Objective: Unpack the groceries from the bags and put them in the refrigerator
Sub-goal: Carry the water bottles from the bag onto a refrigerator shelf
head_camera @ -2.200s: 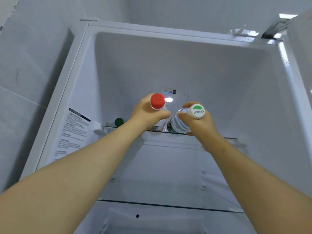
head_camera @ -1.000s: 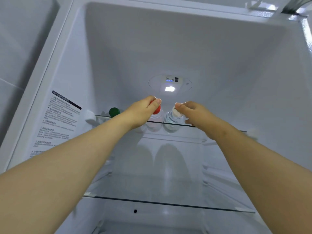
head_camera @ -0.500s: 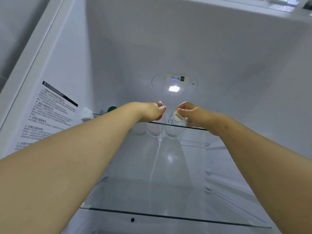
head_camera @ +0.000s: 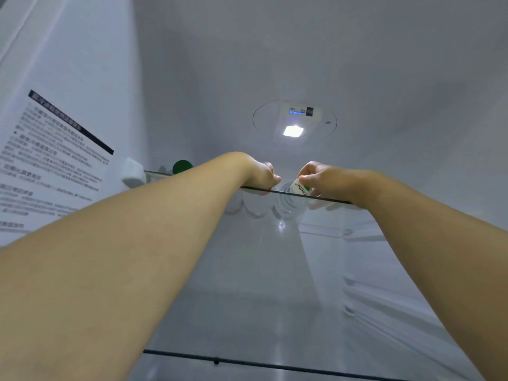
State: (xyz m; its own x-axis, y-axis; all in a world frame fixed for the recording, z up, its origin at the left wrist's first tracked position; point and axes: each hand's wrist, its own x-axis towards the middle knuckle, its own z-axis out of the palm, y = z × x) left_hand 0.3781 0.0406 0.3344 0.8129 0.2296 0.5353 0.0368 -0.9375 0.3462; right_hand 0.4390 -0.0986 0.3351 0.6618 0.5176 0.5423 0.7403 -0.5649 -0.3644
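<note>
Glass upper shelf [head_camera: 330,199]: two clear plastic bottles upright near its front edge, side by side. Left hand [head_camera: 261,174] curls over red-capped bottle [head_camera: 268,189]; right hand [head_camera: 321,177] pinches white-capped bottle [head_camera: 299,187] by its lid. Each bottle sits directly beneath its hand, long axis vertical. Letting go probably next.

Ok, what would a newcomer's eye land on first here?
Reaching up to the top shelf, the left hand curls over a red cap and the right hand pinches a white cap. Above them glows the lamp; a green cap stands at the shelf's left end.
</note>
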